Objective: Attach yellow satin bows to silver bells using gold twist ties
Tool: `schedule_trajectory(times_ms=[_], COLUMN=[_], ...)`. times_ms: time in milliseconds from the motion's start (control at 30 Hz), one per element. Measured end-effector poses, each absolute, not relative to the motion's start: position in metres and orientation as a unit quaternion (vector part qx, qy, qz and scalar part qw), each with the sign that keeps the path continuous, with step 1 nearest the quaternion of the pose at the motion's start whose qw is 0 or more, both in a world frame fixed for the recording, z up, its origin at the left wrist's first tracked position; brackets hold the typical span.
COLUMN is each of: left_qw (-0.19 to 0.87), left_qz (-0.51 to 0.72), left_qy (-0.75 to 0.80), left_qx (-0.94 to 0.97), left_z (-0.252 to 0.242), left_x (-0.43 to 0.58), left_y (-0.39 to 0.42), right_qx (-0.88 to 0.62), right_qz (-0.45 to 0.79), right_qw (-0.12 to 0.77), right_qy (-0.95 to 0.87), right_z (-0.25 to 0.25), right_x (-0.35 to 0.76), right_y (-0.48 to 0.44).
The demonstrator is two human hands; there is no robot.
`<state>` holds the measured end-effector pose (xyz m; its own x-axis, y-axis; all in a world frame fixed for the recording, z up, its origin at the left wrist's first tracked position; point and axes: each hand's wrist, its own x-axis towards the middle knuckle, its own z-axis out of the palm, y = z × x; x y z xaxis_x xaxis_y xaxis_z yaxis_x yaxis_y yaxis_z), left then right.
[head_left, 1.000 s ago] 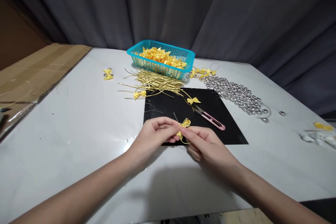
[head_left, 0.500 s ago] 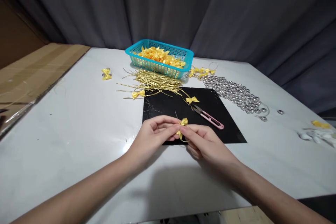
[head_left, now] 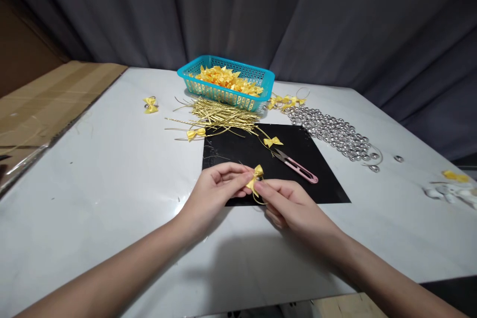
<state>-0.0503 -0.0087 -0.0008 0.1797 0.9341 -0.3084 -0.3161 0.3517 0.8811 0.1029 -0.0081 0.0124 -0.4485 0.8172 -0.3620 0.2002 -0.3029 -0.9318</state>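
Above the near part of a black mat (head_left: 257,146), a yellow ribbon bow (head_left: 258,171) is pinched between both hands. My left hand (head_left: 219,186) grips its left side with thumb and fingers closed. On the other side, my right hand (head_left: 285,198) is closed with its thumb tip at the bow and a gold cord that loops below it. A small shiny bead seems to show at the bow, partly hidden by the fingers. Beyond my right hand, pink thread snips (head_left: 298,166) lie on the mat, beside another yellow bow (head_left: 273,142) with a gold cord.
A blue basket (head_left: 269,82) full of yellow bows stands at the back. In front lies a pile of gold cords (head_left: 223,115). Silver beads (head_left: 331,134) spread to the right, white pieces (head_left: 449,193) farther out. A single bow (head_left: 150,105) lies left, near cardboard (head_left: 55,94).
The bow has tilted and shifted slightly left with my left hand. My right thumb has drawn a little away from the left one, baring more of the bow.
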Motion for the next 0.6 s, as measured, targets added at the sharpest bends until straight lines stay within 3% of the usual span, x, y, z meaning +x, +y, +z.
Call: schedule_trajectory(times_ms=[600], left_qw=[0.675], left_qz=[0.459], left_qy=[0.464], left_qx=[0.345], left_z=[0.002], left_x=[-0.051], left_y=[-0.005], right_qx=[-0.524], right_qz=[0.545], right_qw=[0.182], right_qy=[-0.628], right_z=[0.027], right_x=[0.125], right_y=[-0.020])
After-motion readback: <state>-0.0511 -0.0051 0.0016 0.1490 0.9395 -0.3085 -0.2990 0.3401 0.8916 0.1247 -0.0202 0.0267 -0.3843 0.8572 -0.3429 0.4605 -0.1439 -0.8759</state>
